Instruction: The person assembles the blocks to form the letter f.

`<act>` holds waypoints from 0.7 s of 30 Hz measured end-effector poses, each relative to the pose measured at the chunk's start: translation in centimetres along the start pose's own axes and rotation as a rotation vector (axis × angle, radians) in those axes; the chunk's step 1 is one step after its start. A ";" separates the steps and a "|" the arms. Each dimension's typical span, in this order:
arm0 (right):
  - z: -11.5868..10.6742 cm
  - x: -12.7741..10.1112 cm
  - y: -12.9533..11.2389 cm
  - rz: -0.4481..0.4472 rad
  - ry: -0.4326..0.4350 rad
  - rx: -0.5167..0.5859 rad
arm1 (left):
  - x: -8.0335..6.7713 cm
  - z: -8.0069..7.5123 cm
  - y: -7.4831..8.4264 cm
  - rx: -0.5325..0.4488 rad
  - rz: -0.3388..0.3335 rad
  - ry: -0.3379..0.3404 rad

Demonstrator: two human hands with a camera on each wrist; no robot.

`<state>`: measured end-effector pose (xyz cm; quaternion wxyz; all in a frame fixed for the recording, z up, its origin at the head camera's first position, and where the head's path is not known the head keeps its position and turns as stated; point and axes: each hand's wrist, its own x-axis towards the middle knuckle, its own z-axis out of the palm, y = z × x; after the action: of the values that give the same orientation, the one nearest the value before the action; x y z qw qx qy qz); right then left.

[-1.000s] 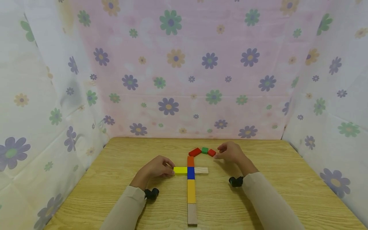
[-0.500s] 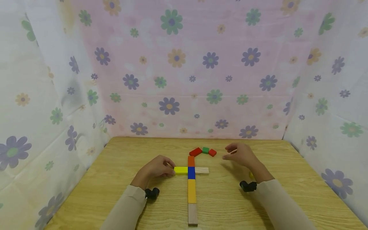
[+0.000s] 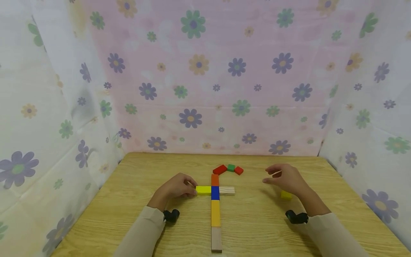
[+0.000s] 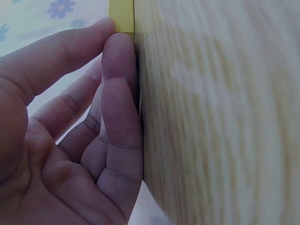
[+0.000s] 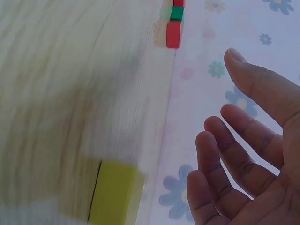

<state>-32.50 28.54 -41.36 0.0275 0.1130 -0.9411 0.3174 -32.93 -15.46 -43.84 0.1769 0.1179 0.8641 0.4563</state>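
My left hand point(image 3: 176, 187) rests on the table at the left end of a yellow block point(image 3: 203, 190). In the left wrist view its thumb and fingers meet at the end of this block point(image 4: 123, 16), the other fingers curled against the wood. The block's right end meets a blue block point(image 3: 215, 193), with a pale wooden block point(image 3: 227, 190) on the far side. My right hand point(image 3: 285, 177) hovers over the right part of the table, fingers loosely bent and holding nothing. Below it lies another yellow block point(image 3: 286, 195), partly covered by the hand in the head view.
An orange block point(image 3: 215, 180) continues the column behind the blue one; an amber block point(image 3: 216, 213) and a beige block point(image 3: 216, 239) continue it in front. A red block point(image 3: 219, 169), green block point(image 3: 231, 167) and smaller red block point(image 3: 239, 170) curve off its far end. Flowered cloth point(image 3: 205, 89) surrounds the table.
My right hand has drawn away from the smaller red block, moving right and nearer, and the second yellow block has come into sight beneath it. The left hand stays at its block.
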 end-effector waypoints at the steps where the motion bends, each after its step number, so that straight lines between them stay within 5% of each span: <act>1: -0.2 -0.3 0.2 0.000 -0.001 -0.003 | 0.1 0.0 0.0 0.001 0.000 0.000; 12: -2.2 -3.1 3.4 0.025 0.007 -0.024 | 0.3 0.3 0.0 0.010 0.004 -0.017; 21: -3.4 -3.7 6.5 0.015 -0.064 0.105 | 0.0 -0.1 0.2 0.008 -0.001 -0.005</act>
<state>-30.50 36.33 -42.96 -0.0108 0.1175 -0.9244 0.3628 -32.99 -15.41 -43.67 0.1788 0.1194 0.8655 0.4524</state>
